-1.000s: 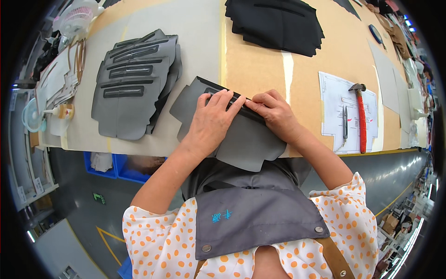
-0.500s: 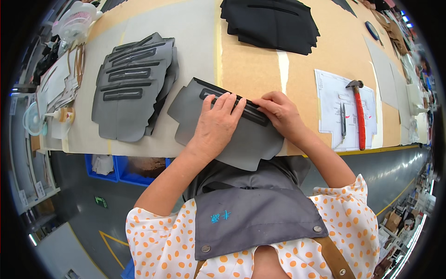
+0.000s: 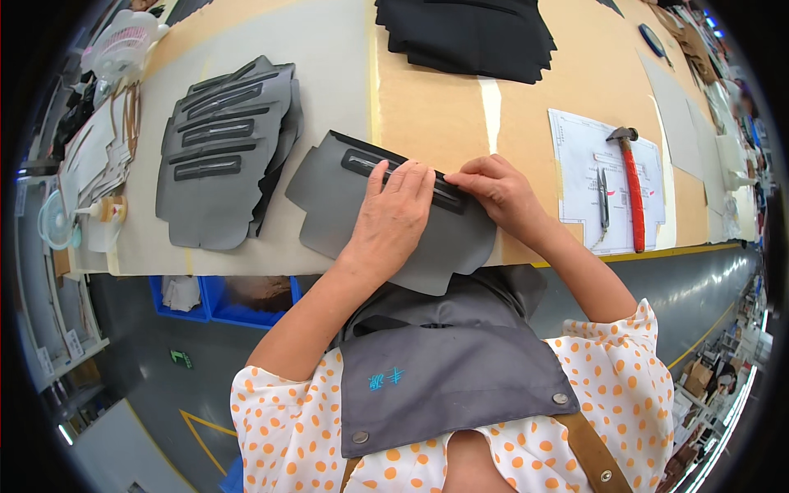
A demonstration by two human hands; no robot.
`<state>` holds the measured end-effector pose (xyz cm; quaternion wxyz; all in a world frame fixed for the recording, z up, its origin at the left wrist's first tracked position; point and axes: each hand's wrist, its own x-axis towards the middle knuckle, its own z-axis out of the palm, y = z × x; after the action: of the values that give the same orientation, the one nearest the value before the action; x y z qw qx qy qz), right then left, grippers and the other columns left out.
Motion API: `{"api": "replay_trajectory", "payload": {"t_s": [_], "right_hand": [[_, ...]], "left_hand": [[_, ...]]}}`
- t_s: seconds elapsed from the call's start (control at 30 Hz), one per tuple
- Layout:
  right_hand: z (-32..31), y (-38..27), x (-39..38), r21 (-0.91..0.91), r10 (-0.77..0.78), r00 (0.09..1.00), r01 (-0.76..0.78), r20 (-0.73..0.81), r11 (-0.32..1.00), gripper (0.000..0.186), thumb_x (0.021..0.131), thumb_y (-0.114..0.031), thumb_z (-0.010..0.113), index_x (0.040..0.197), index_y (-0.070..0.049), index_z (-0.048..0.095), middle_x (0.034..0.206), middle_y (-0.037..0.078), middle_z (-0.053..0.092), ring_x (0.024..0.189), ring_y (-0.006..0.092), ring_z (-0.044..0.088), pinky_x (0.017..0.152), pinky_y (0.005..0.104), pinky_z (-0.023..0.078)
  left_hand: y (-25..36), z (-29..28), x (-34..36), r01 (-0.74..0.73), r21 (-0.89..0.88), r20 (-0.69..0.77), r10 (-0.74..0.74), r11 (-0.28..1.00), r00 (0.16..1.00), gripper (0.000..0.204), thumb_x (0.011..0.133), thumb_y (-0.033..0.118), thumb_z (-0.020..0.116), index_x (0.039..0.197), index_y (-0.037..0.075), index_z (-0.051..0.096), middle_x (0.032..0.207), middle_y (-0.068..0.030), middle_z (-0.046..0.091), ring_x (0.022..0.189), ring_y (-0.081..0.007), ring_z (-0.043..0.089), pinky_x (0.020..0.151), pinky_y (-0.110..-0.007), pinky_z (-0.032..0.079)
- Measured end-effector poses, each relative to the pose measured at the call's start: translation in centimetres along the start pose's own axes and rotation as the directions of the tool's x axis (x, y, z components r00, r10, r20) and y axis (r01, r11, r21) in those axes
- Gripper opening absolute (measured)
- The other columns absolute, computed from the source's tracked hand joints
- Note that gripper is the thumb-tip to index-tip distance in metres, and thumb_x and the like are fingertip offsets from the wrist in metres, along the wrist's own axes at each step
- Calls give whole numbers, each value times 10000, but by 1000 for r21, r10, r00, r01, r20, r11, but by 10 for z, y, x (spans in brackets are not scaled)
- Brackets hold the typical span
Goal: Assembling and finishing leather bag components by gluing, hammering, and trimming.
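A grey cut panel (image 3: 337, 205) with a dark slot strip (image 3: 362, 160) lies at the near edge of the workbench (image 3: 427, 115). My left hand (image 3: 394, 214) presses flat on the panel, its fingertips on the strip. My right hand (image 3: 497, 189) pinches the right end of the strip with curled fingers. Part of the strip is hidden under both hands.
A stack of similar grey panels (image 3: 222, 156) lies to the left. Black pieces (image 3: 468, 33) are piled at the far side. On a printed sheet (image 3: 592, 181) to the right rest a red-handled hammer (image 3: 631, 193) and small snips (image 3: 604, 205). Blue bins (image 3: 222, 297) stand under the bench.
My left hand has slid a little rightward along the strip, toward my right hand. The panel stays in place.
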<state>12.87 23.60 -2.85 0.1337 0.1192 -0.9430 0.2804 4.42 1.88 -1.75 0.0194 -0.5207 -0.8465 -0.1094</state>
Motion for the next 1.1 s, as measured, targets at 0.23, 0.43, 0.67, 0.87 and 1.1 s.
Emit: {"api": "replay_trajectory", "payload": {"t_s": [0.23,0.43,0.67,0.87,1.1], "right_hand": [[-6,8,-8,-75,-61,997,64,46,995,349,853,30,686,1175,-87,750,1047,66,679,975,249,649,826,348,566],[-10,2,-17,204,242,970,-239,14,949,373,822,21,699,1171,-99,752,1030,56,682,968,247,654,818,353,567],[-13,9,-24,-46,-24,1000,24,7,999,296,866,-9,724,1150,-89,753,1012,64,678,919,244,655,790,352,568],[-15,8,-34,55,93,995,-91,-29,994,436,758,13,699,1176,-99,751,1038,41,679,941,234,632,808,339,567],[-18,8,-32,-132,-76,997,77,18,988,448,748,16,692,1180,-88,747,1032,26,670,923,231,617,808,326,568]], "left_hand": [[5,-1,5,-26,23,-71,28,999,997,504,863,-16,592,1366,22,594,1348,-113,567,1320,-251,523,1166,-480,330],[11,1,6,-32,-46,-1,32,998,999,491,891,20,588,1379,76,607,1316,-109,583,1276,-244,544,1151,-488,336],[17,0,9,-56,-8,-22,56,998,998,478,896,31,585,1372,67,608,1305,-106,591,1262,-238,559,1144,-458,351],[23,1,9,-55,-54,-24,54,997,998,484,905,52,592,1382,127,621,1283,-125,583,1243,-258,564,1125,-502,360],[26,2,8,-50,18,-68,51,999,996,487,891,33,601,1366,137,636,1238,-118,598,1218,-270,574,1112,-499,369]]}}
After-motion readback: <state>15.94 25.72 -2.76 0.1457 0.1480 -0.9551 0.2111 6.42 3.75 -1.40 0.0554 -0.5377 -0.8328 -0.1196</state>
